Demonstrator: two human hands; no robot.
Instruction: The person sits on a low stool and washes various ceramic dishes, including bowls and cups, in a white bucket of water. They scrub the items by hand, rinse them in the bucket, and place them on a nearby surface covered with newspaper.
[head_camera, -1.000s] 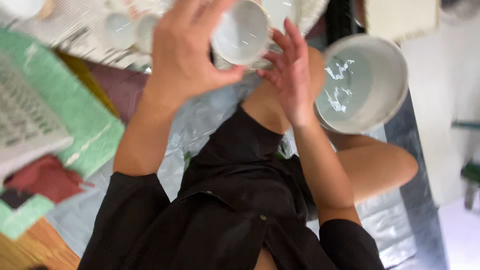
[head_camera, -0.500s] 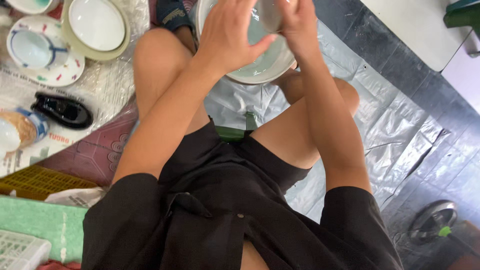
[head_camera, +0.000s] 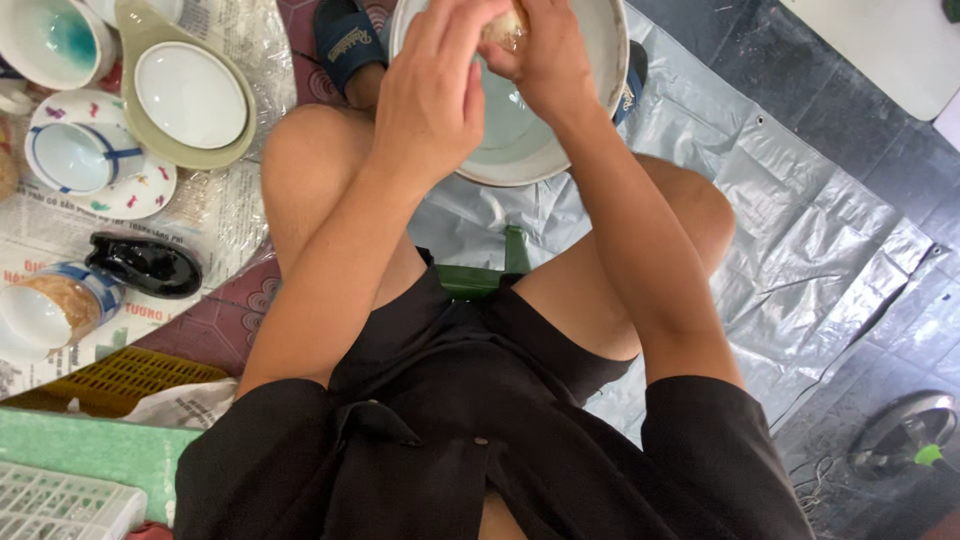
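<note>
Head view: your left hand (head_camera: 432, 95) and right hand (head_camera: 540, 60) meet over the large white ceramic basin (head_camera: 600, 60) of pale water between your knees. Right fingers are clamped on a small tan object (head_camera: 503, 27); left fingers curl together beside it. Pale empty bowl (head_camera: 190, 95) lies well left.

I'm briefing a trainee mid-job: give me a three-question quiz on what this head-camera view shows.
1. True or false: both hands work over the large white basin.
2. What does the right hand hold? A) a pale sponge-like lump B) a spoon C) a brush
3. Which dark item lies on the newspaper beside the left knee?

Key: 1. True; the left hand is there too. 2. A. 3. The glossy black boat-shaped dish.
</note>
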